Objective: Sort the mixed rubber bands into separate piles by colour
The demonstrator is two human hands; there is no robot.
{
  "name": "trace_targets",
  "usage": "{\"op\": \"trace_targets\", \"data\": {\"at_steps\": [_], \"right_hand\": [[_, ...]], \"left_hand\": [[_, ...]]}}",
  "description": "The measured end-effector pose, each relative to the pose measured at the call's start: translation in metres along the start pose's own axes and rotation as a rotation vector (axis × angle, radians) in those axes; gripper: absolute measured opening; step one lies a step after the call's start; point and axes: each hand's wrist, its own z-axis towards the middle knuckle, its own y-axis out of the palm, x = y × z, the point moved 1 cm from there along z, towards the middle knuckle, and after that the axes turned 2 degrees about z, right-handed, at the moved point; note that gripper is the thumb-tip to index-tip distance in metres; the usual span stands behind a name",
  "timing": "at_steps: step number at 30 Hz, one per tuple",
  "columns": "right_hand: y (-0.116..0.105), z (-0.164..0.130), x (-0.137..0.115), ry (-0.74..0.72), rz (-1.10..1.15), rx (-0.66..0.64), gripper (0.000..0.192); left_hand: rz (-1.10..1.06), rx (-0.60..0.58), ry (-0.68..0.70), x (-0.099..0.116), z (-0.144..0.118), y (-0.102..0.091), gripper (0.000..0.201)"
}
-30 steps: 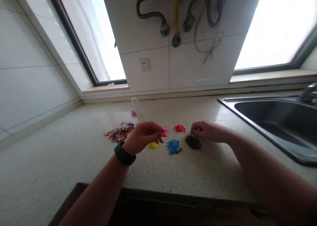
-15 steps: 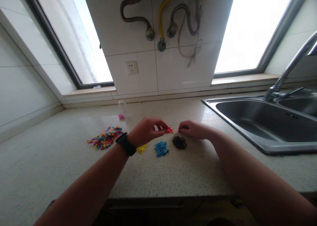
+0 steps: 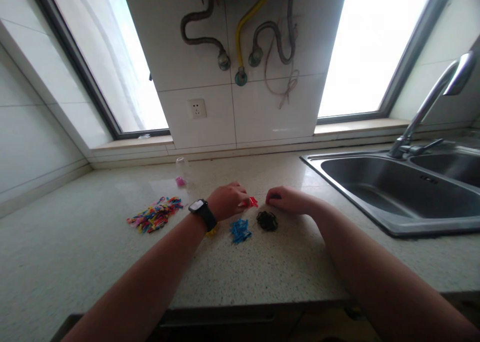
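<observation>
My left hand [image 3: 225, 202], with a black watch on its wrist, rests on the speckled counter [image 3: 93, 252], fingertips down on the small red pile [image 3: 252, 202]. My right hand [image 3: 287, 200] lies curled just right of that pile, above the black pile [image 3: 267, 221]; whether it holds anything is hidden. A blue pile [image 3: 240, 230] sits in front of my left hand, and a yellow pile [image 3: 213, 229] peeks out under the wrist. A larger mixed heap of coloured pieces [image 3: 154, 215] lies to the left.
A small clear bottle with a pink piece [image 3: 181, 174] stands behind the piles. A steel sink [image 3: 393, 192] with a tap [image 3: 431, 102] fills the right. Hoses [image 3: 240, 32] and a socket [image 3: 197, 108] are on the tiled wall between two windows.
My left hand has lowered from above the counter down onto the red pile with a red piece. The right hand stayed put. The view shifted, showing more sink.
</observation>
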Motion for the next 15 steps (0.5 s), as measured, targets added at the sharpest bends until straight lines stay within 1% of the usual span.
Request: {"op": "trace_targets", "data": {"at_steps": [4,7,10,12,15], "right_hand": [[0.0,0.0,0.0,0.006,0.019,-0.007,0.023],[0.0,0.0,0.0,0.005,0.024,-0.002,0.023],[0.0,-0.001,0.002,0.005,0.023,0.012,0.023],[0.0,-0.001,0.002,0.01,0.029,0.008,0.023],[-0.001,-0.002,0.001,0.008,0.03,-0.005,0.023]], "left_hand": [[-0.041,0.038,-0.018,0.0,0.003,0.001,0.016],[-0.06,0.03,-0.012,0.001,0.005,0.003,0.015],[-0.033,0.021,0.015,0.001,0.004,0.004,0.019],[-0.029,0.033,0.034,0.001,0.002,0.001,0.02],[-0.059,0.063,0.03,-0.004,-0.003,-0.01,0.017]]}}
